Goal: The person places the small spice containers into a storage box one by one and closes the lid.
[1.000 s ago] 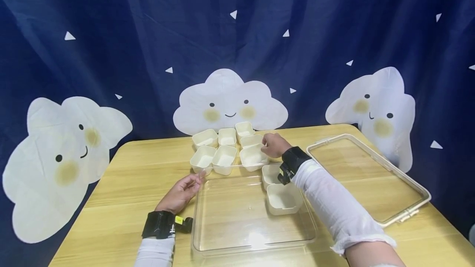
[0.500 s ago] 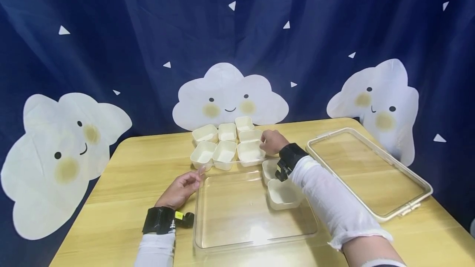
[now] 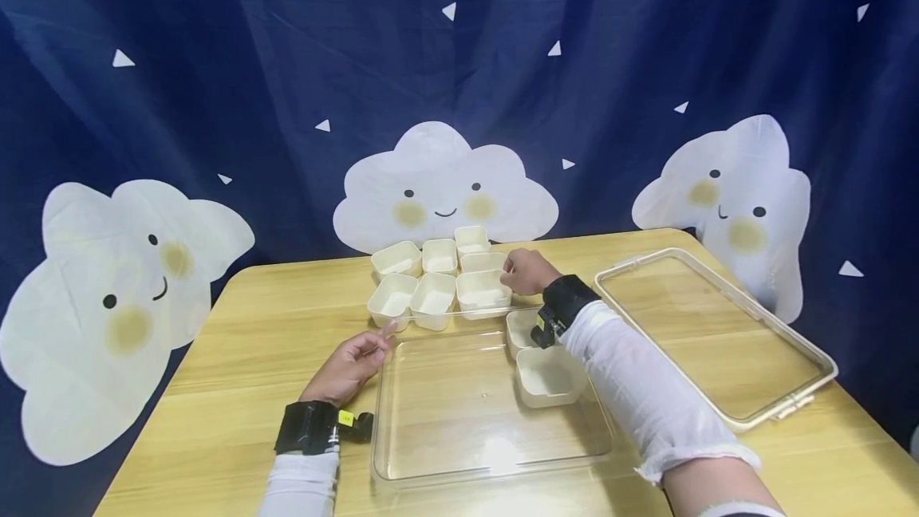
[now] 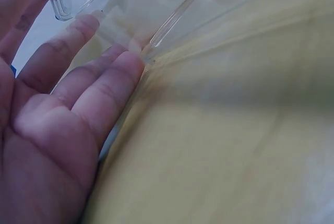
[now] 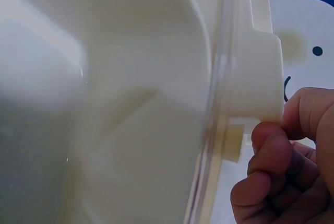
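Small cream open-topped boxes (image 3: 434,300) stand grouped behind a shallow clear plastic bin (image 3: 445,469). My right hand (image 3: 530,271) pinches the right side of the front-right cream box (image 3: 483,286). In the right wrist view the thumb and fingertips (image 5: 269,130) meet at that box's edge (image 5: 255,78), beyond the bin's clear wall. My left hand (image 3: 346,369) rests at the bin's back left corner. There, in the left wrist view, its fingers (image 4: 107,91) lie fairly straight against the clear plastic. Part of the left thumb is hidden.
Two cream boxes, one partly hidden by the right wrist and the other (image 3: 549,377) nearer me, sit along the bin's right side. A clear lid with a cream rim (image 3: 725,417) lies at right on the wooden table (image 3: 237,373). A blue cloud-print curtain (image 3: 287,62) hangs behind.
The box at my right hand has shifted slightly left toward the neighbouring boxes. The left hand stays at the bin's corner. The head view has tilted slightly.
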`<action>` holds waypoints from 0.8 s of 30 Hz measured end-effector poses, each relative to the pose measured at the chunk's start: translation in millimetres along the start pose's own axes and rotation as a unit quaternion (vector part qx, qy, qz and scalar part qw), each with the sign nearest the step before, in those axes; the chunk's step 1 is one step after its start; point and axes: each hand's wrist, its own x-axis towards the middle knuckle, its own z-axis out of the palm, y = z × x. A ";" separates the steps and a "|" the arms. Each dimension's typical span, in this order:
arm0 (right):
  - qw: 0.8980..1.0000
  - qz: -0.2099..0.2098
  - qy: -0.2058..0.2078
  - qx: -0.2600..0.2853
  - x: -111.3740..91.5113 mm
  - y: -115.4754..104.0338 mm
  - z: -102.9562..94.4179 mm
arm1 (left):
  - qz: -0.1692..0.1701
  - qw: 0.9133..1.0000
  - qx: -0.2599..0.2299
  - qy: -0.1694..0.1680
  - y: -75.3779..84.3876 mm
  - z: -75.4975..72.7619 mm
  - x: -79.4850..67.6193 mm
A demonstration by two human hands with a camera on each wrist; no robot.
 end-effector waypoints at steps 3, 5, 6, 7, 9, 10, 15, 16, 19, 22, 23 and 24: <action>1.000 -0.002 -0.003 0.022 -1.4 1.7 -2.6 | -0.001 1.000 -0.002 0.003 0.3 0.4 -0.1; 0.999 -0.003 -0.004 0.038 -2.7 3.2 -4.4 | 0.002 1.000 -0.003 0.004 0.4 0.7 0.0; 0.999 -0.004 -0.003 0.047 -3.7 3.8 -5.3 | 0.003 1.000 -0.005 0.004 -0.1 0.5 0.1; 0.999 -0.005 -0.002 0.054 -4.8 4.1 -6.3 | 0.003 1.000 -0.004 0.005 -0.5 0.5 0.1; 0.998 -0.003 0.000 0.068 -6.5 5.5 -7.4 | 0.001 1.000 0.003 0.008 -1.4 0.4 0.1; 0.997 0.001 0.000 0.075 -7.8 6.0 -7.9 | -0.001 1.000 0.007 0.010 -1.7 0.5 0.1; 0.994 0.016 0.003 0.105 -13.9 7.7 -10.9 | -0.002 1.000 0.018 0.008 -2.0 1.3 0.5; 0.994 0.017 0.004 0.110 -14.9 7.7 -11.5 | 0.000 1.000 0.019 0.007 -1.8 1.3 0.6; 0.992 0.016 0.008 0.121 -15.7 8.0 -12.7 | -0.002 1.000 0.021 0.008 -0.7 1.2 0.5; 0.991 0.012 0.015 0.132 -14.8 7.2 -13.0 | -0.009 1.000 0.020 0.014 0.7 0.9 0.2; 0.991 0.012 0.017 0.135 -14.2 7.2 -12.8 | -0.010 1.000 0.018 0.014 1.0 0.8 0.2; 0.990 0.014 0.018 0.138 -14.2 6.7 -13.0 | -0.011 1.000 0.016 0.015 1.3 0.8 0.3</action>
